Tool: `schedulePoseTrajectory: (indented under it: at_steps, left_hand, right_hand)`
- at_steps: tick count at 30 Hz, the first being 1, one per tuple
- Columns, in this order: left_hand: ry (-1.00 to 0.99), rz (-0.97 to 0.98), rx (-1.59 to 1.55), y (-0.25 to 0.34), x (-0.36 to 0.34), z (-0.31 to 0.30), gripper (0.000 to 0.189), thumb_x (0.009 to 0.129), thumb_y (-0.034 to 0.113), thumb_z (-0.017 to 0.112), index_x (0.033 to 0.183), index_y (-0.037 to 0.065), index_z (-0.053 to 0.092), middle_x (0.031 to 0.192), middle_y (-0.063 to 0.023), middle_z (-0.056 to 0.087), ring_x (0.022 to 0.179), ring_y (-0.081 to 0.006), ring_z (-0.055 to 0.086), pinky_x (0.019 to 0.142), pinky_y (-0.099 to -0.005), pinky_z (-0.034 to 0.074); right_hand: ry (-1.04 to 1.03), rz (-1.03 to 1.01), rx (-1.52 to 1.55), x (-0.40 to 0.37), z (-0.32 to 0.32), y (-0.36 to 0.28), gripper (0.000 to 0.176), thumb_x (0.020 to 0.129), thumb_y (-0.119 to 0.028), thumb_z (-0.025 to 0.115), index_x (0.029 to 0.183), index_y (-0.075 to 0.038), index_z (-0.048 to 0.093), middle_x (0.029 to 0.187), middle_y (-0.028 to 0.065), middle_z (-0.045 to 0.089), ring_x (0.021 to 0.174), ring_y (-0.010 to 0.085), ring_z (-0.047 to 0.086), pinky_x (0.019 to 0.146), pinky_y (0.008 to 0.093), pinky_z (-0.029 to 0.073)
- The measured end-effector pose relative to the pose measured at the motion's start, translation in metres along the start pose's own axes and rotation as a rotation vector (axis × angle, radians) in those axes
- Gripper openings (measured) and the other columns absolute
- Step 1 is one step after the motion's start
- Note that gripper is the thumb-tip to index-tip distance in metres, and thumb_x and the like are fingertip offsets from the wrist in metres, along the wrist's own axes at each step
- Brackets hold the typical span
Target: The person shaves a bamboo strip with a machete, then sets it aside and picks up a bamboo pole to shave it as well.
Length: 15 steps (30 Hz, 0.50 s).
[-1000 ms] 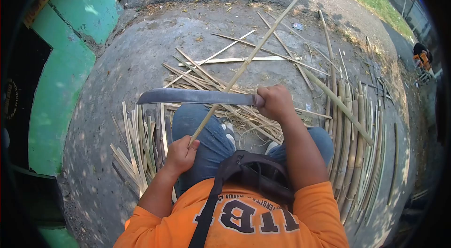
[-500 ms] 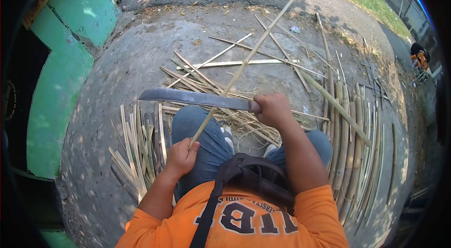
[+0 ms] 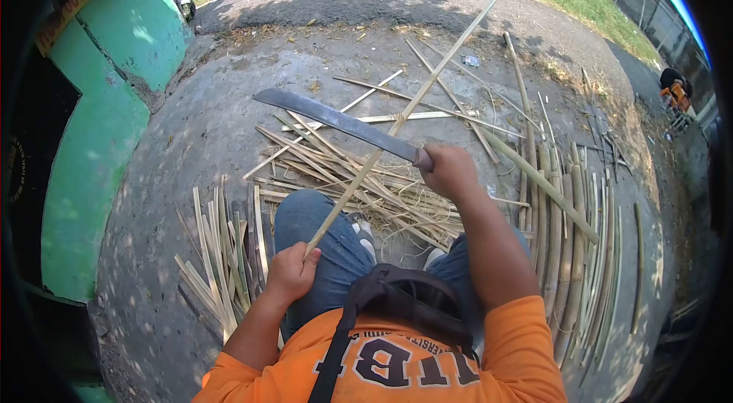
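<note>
My left hand [image 3: 292,275] is closed round the near end of a long pale bamboo strip [image 3: 427,88], which slants up and away to the right over my knee. In my right hand [image 3: 452,172] is the handle of a machete [image 3: 336,119], its long dark blade pointing left and a little upward. The blade crosses the bamboo strip about midway along its length. Below both, a loose heap of split bamboo strips and shavings [image 3: 382,197] lies on the concrete in front of my feet.
Split strips [image 3: 217,250] lie bundled at my left. Whole bamboo poles [image 3: 569,250] are laid side by side at my right, with one thicker pole [image 3: 542,183] slanting across them. A green wall [image 3: 95,166] stands on the left. Grass and a path lie ahead.
My right hand has moved slightly right, and the machete has slid farther up along the bamboo strip, its tip now raised. My left hand keeps its hold on the strip's near end.
</note>
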<state>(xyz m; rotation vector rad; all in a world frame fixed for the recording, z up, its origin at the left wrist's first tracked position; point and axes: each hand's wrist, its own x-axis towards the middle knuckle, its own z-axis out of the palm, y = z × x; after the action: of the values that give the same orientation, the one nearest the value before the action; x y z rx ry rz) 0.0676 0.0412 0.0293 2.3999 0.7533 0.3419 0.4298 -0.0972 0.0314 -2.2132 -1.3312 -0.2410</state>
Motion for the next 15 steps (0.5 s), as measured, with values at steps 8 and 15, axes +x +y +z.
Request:
schedulePoseTrajectory:
  at_steps: [8,15]
  left_hand:
    - [-0.025,0.003,0.011,-0.002,-0.003,-0.002,0.042,0.105,0.036,0.058,0.083,0.001,0.056,0.076,-0.0248,0.062,0.074,-0.0506,0.061,0.063,-0.0532,0.046]
    - [0.053,0.014,0.011,0.000,-0.007,0.003,0.043,0.106,0.035,0.057,0.081,0.001,0.053,0.074,-0.0252,0.060,0.072,-0.0510,0.059,0.061,-0.0536,0.045]
  right_hand:
    - [-0.253,-0.187,-0.045,-0.002,-0.001,-0.020,0.013,0.077,-0.019,0.070,0.086,-0.012,0.064,0.076,0.0133,0.068,0.075,0.0396,0.068,0.067,0.0517,0.053]
    - [-0.076,0.220,0.059,0.007,-0.010,0.029,0.014,0.085,-0.026,0.070,0.093,-0.014,0.070,0.084,0.0183,0.071,0.084,0.0427,0.069,0.074,0.0543,0.055]
